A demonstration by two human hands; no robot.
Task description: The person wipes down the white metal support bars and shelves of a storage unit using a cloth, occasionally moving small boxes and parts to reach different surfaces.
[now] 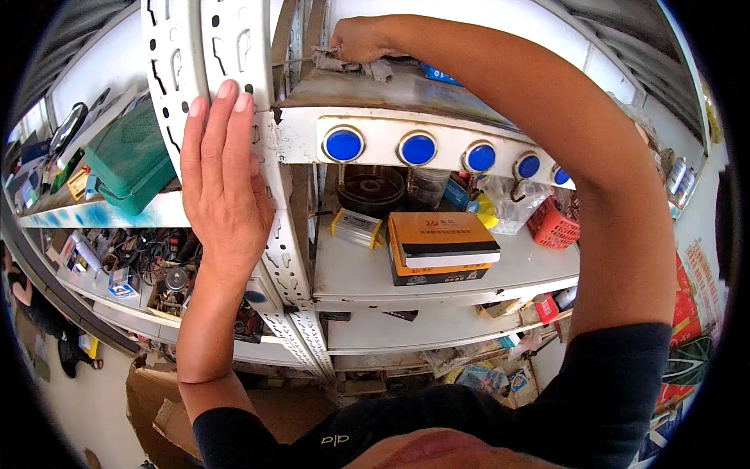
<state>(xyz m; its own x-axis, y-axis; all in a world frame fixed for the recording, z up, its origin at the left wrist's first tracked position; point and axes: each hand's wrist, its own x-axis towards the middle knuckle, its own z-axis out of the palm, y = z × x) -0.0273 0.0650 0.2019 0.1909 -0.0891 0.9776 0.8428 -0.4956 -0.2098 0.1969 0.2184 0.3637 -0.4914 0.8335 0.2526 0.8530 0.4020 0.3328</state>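
Observation:
My right hand (364, 40) grips a crumpled grey cloth (337, 58) on the top shelf board (345, 87), near its back left corner. The board's surface looks stained. A blue box (442, 74) shows partly from behind my right forearm. Against the white perforated metal upright (234, 53), my left hand (225, 170) lies flat with its fingers stretched upward and nothing in them. Along the white front edge of the top shelf runs a row of hooks with round blue faces, one of them a blue hook disc (344, 145) closest to the upright.
Below sit an orange and black cardboard box (442, 246), a silver module with yellow ends (355, 228), a dark round part (372, 187) and a red plastic basket (554, 223). A green case (132, 152) is on the left shelf. An open carton (146, 404) stands low; another person (53, 328) is far left.

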